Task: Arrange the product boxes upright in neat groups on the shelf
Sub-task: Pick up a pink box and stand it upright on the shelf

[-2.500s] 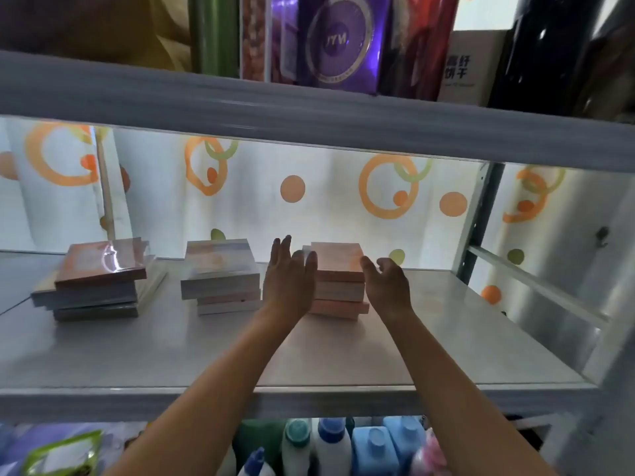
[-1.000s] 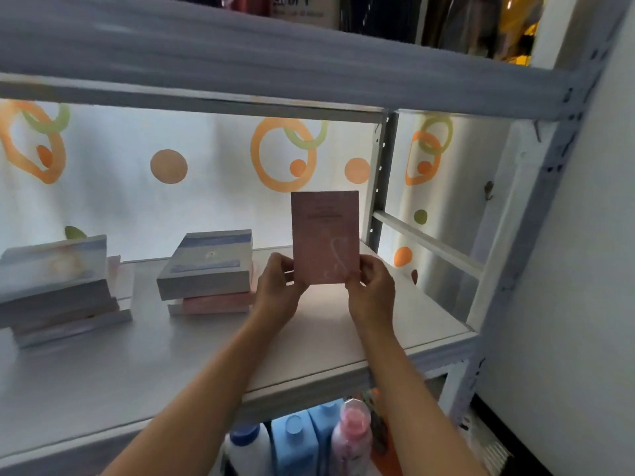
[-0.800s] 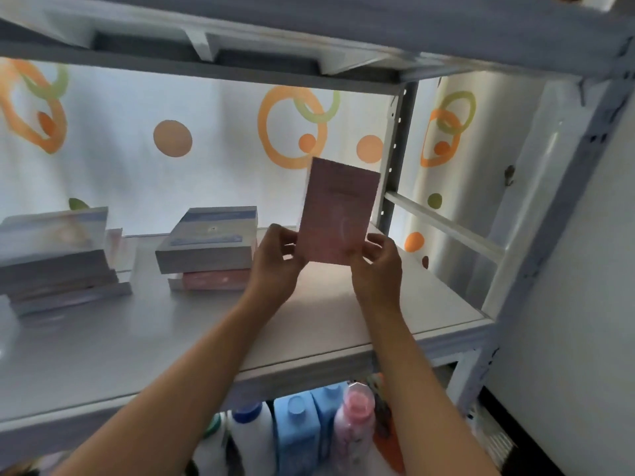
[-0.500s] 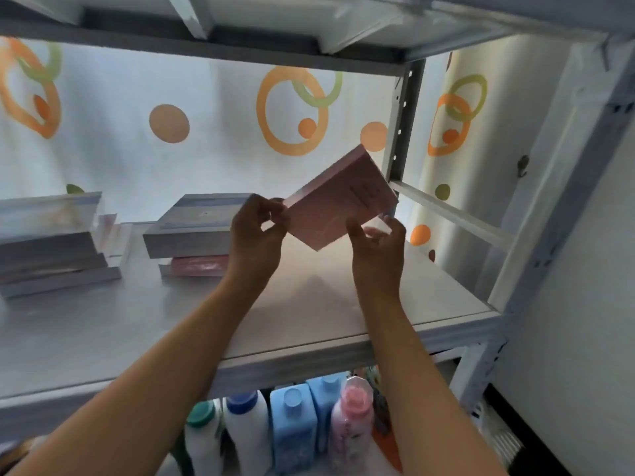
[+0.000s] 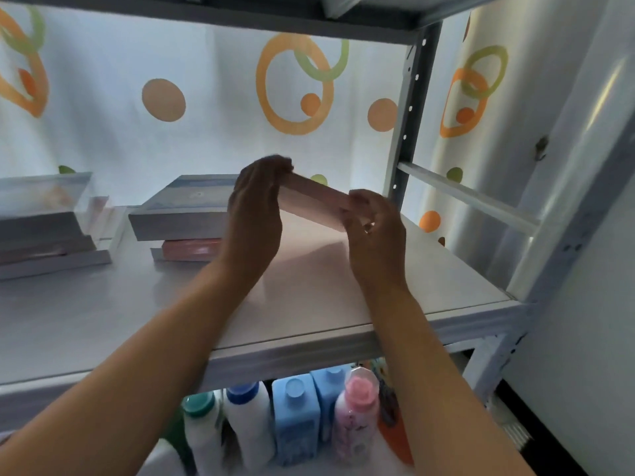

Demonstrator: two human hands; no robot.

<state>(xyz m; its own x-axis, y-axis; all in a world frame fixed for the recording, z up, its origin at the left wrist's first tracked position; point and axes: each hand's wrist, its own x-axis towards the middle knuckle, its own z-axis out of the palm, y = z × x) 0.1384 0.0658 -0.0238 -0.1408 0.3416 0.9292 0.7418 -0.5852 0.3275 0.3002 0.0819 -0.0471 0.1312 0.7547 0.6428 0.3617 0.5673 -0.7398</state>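
A flat pink box [image 5: 311,204] hangs tilted above the right part of the grey shelf [image 5: 395,280]. My left hand [image 5: 256,214] grips its left end and my right hand [image 5: 372,225] pinches its right end. Just left of my hands lies a flat stack: a grey-blue box [image 5: 182,211] on top of a pink box [image 5: 190,249]. Further left, at the frame's edge, is another flat stack of boxes [image 5: 44,225].
A grey upright post [image 5: 400,132] and a cross rail [image 5: 467,195] bound the shelf on the right. The shelf above [image 5: 240,12] sits low overhead. Below stand several bottles [image 5: 295,420], white, blue and pink. A patterned curtain hangs behind.
Both hands lifted the pink box off the stack, held it upright, then turned it; it now lies nearly flat and edge-on, lower and further back over the shelf.
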